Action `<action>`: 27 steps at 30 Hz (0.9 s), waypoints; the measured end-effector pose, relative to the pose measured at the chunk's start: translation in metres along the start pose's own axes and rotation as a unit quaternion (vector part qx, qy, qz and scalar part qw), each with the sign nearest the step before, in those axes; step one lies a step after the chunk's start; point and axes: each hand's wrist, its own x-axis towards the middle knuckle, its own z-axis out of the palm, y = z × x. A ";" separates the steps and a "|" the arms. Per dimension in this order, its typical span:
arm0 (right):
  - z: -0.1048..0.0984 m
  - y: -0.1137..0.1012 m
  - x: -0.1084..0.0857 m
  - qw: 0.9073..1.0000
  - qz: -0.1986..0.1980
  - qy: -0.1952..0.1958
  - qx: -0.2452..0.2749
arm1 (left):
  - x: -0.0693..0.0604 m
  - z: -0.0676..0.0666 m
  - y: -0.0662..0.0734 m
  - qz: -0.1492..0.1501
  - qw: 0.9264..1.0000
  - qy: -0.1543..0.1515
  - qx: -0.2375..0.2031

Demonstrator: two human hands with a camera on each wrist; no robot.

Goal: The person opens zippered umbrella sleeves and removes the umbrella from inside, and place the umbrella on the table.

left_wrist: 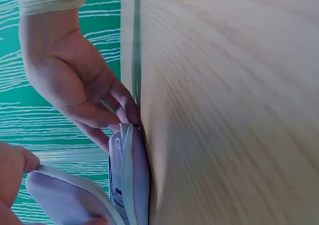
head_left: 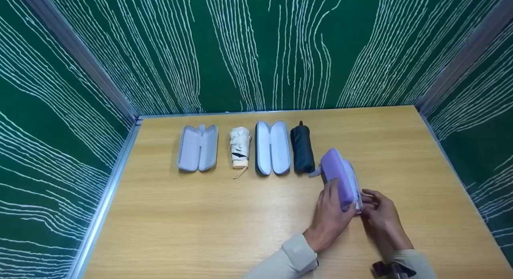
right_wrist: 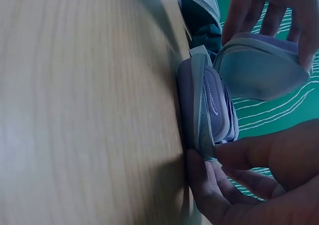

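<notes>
A purple zip case lies at the right of the table, unzipped and tilted open. My left hand grips its raised lid, with the fingers over the outside and the thumb at the near edge. The near end of the lower half is pinched by my right hand along the zip rim. A purple item with a small cord sits inside; its exact kind I cannot tell.
A row stands left of the hands: an open greyish case, a cream folded umbrella, an open dark case with pale lining and a dark folded umbrella. Green patterned panels border the wooden table.
</notes>
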 end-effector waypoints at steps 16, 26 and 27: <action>0.001 -0.002 -0.001 0.999 0.001 0.015 -0.031 | -0.002 -0.022 -0.012 -0.084 0.961 0.017 -0.264; 0.002 -0.003 0.000 0.999 0.025 0.009 -0.020 | -0.004 -0.031 -0.023 -0.099 0.947 0.017 -0.305; 0.002 -0.003 0.000 0.999 0.024 0.008 -0.021 | -0.005 -0.032 -0.024 -0.100 0.947 0.019 -0.303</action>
